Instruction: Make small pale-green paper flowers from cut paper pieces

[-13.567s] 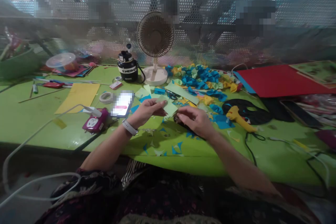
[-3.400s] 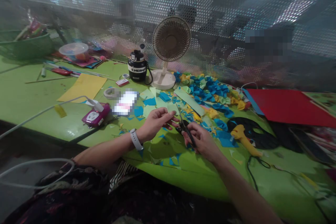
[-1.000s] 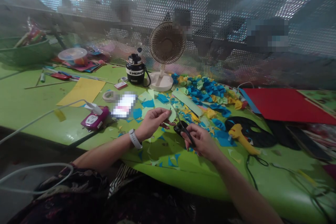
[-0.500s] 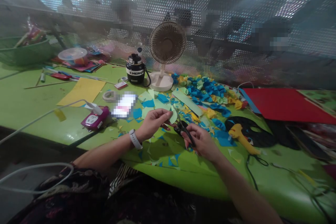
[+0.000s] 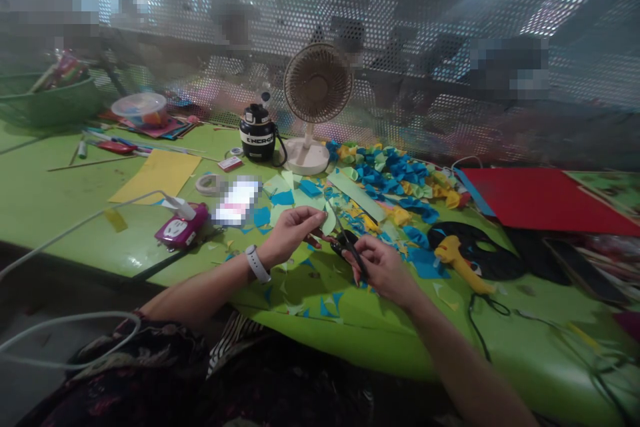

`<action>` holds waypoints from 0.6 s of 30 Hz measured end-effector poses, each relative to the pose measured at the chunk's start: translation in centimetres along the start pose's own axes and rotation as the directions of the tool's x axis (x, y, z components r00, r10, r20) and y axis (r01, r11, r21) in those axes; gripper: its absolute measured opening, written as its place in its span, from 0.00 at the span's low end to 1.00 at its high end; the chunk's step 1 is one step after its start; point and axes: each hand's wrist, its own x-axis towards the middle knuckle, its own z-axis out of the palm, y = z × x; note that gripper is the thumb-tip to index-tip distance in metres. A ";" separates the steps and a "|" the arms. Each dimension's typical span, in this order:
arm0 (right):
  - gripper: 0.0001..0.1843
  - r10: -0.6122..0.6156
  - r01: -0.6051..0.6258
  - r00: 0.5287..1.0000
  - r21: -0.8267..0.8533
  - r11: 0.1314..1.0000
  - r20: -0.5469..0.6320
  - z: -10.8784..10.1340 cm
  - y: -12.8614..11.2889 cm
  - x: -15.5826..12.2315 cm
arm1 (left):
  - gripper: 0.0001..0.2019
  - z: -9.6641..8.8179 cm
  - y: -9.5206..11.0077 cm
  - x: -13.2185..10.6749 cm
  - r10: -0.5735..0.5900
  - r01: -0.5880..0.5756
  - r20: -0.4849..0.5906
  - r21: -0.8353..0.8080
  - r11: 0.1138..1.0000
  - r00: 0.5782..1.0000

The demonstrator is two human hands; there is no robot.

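The left grip [image 5: 293,235] pinches a pale green paper scrap [image 5: 329,220] between thumb and fingers, right beside the tips of the black-handled scissors [image 5: 349,245], which the right grip [image 5: 384,271] closes around by the handles. Cut blue scraps [image 5: 327,310] litter the green surface [image 5: 85,240] below both grips, with a heap of folded blue paper [image 5: 400,170] beyond them and a yellow glue gun [image 5: 457,273] to the right. Farther off stand a fan [image 5: 317,83] and a black flask [image 5: 257,133], before a perforated metal screen [image 5: 425,13] across the room.
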 end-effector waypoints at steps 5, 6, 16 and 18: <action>0.29 -0.009 0.009 0.997 -0.004 1.000 -0.073 -0.6 -0.2 0.4 | 0.22 -0.1 0.4 0.3 -0.053 0.051 -0.011 -0.115 0.992 0.999; 0.29 -0.011 0.011 0.996 0.002 1.000 -0.091 -0.9 -0.3 0.5 | 0.22 -0.2 0.5 0.5 -0.077 0.072 -0.029 -0.147 0.987 0.997; 0.29 -0.060 0.039 0.971 -0.097 0.995 -0.233 -5.0 0.7 4.0 | 0.07 -0.9 0.4 1.7 -0.207 0.176 -0.049 -0.362 0.915 0.977; 0.29 -0.070 0.031 0.973 -0.179 0.983 -0.219 -5.8 0.8 4.7 | 0.04 -1.0 0.4 1.7 -0.170 0.144 -0.033 -0.381 0.913 0.985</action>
